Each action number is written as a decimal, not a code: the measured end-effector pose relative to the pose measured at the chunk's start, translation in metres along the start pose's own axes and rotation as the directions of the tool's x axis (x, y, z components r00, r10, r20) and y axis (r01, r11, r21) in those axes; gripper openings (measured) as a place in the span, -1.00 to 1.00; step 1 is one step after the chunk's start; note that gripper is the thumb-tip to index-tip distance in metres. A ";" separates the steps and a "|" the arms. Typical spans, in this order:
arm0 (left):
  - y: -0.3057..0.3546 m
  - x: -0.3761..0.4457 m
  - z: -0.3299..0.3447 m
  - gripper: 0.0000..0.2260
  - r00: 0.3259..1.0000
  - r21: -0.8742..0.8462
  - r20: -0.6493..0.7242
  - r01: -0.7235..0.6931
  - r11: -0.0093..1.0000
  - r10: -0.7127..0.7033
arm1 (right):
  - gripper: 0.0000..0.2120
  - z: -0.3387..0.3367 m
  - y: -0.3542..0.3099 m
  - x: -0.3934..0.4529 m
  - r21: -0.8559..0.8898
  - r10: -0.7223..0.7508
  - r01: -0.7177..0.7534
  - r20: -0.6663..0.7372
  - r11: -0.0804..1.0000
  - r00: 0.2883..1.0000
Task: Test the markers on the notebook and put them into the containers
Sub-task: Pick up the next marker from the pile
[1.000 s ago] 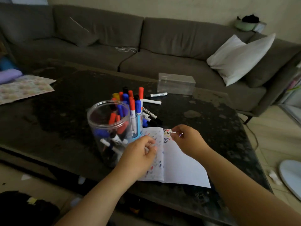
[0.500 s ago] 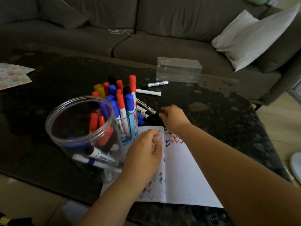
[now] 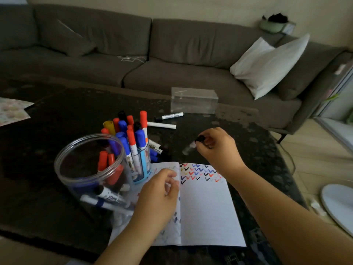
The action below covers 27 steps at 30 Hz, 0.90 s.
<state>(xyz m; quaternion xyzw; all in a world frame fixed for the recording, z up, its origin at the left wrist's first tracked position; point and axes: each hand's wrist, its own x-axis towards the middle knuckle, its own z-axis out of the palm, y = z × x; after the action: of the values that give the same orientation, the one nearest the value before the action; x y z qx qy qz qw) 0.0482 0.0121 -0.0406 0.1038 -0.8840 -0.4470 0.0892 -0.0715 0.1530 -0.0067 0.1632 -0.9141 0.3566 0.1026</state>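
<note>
So the right hand (image 3: 215, 148) has its fingers curled round a black-capped marker (image 3: 193, 146), held over the worktop just past the notebook's (image 3: 206, 207) far edge, body pointing left, while the left hand (image 3: 160, 197) rests on the notebook.

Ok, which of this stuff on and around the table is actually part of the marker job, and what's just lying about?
Part of the job:
- notebook, left hand resting on it
- black-capped marker in right hand
- round clear jar
- blue cup of markers
- two loose markers
- clear box

Lying about:
- white pillow
- patterned paper
- sofa
</note>
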 end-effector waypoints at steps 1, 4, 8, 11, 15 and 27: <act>0.004 -0.004 -0.002 -0.89 1.000 -0.010 -0.001 -0.011 1.000 0.011 | -0.80 -0.011 -0.004 -0.009 0.083 0.022 -0.021 -0.005 0.996 1.000; 0.017 -0.016 -0.007 -0.90 1.000 -0.089 -0.012 -0.026 0.996 0.025 | -0.80 -0.036 -0.017 -0.040 0.329 0.073 -0.114 0.135 0.937 0.988; 0.034 -0.033 -0.011 -0.95 0.998 -0.311 0.031 0.062 0.948 -0.055 | -0.80 -0.044 -0.034 -0.089 0.469 0.102 -0.230 0.283 0.852 0.954; 0.042 -0.048 -0.013 -0.89 0.992 -0.433 0.091 0.123 0.893 -0.093 | -0.73 -0.045 -0.046 -0.120 0.452 0.168 -0.359 0.409 0.816 0.897; 0.046 -0.060 -0.013 -0.84 0.969 -0.557 0.205 0.230 0.798 -0.136 | -0.72 -0.051 -0.059 -0.146 0.635 0.151 -0.535 0.556 0.558 0.817; 0.068 -0.092 -0.018 -0.77 0.914 -0.885 0.381 0.317 0.341 0.140 | -0.71 -0.065 -0.076 -0.184 0.732 -0.032 -0.677 0.681 0.074 0.732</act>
<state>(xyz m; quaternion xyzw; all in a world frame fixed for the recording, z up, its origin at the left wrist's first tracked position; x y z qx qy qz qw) 0.1341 0.0619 0.0191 -0.0084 -0.4585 -0.8858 -0.0712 0.1318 0.1862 0.0317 0.0579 -0.4597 0.8035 -0.3737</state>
